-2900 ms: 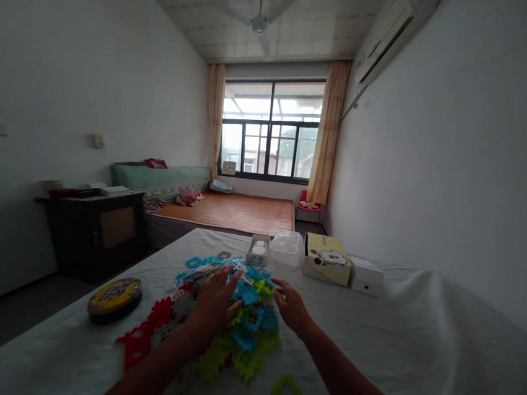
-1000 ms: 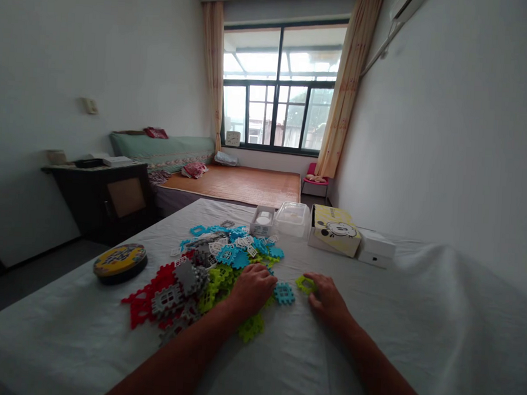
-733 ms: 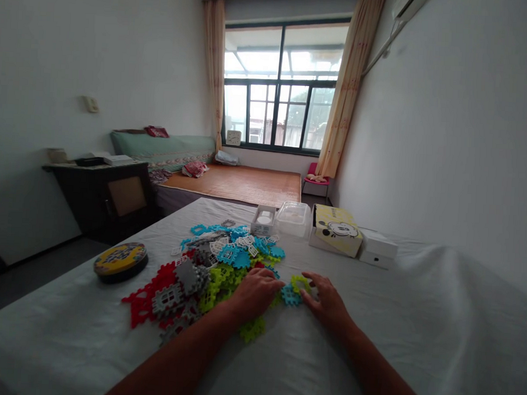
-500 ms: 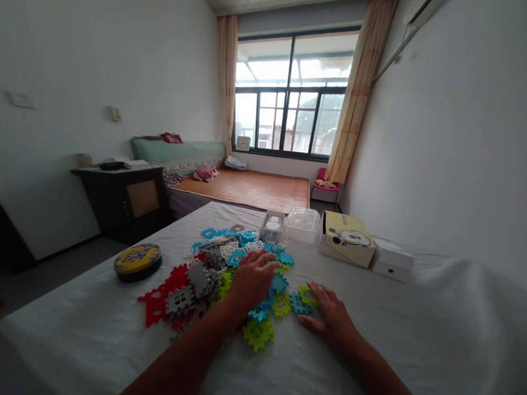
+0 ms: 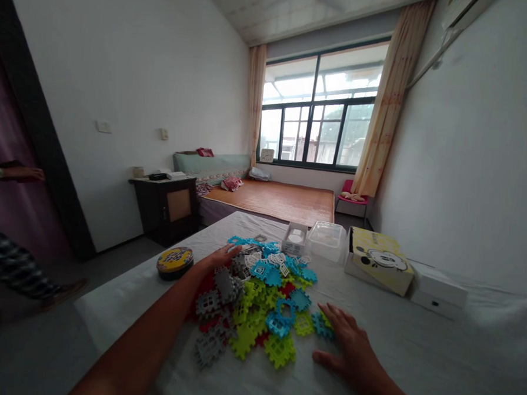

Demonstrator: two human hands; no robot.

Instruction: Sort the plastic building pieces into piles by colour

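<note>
A heap of interlocking plastic tiles with toothed edges covers the middle of the cloth, with lime green tiles (image 5: pixel 281 350), blue tiles (image 5: pixel 278 324), grey tiles (image 5: pixel 210 347), white tiles (image 5: pixel 278 262) and some red ones. My left hand (image 5: pixel 222 258) reaches across to the heap's far left side, fingers stretched out beside grey and blue tiles. At the right edge of the heap lies my right hand (image 5: pixel 347 337), open, thumb apart from the fingers. Its fingertips rest by a teal tile (image 5: pixel 321 324) and a lime tile mostly hidden under them.
A round yellow-and-black tin (image 5: pixel 174 262) stands left of the heap. Behind it are a small white box (image 5: pixel 294 239), a clear plastic tub (image 5: pixel 326 242), a yellow cartoon box (image 5: pixel 379 261) and a white box (image 5: pixel 439 290). A person (image 5: pixel 4 249) is at far left.
My left hand has moved from above the heap's middle to its far left side. My right hand stays by the right edge. The view has turned left, bringing the other person into sight.
</note>
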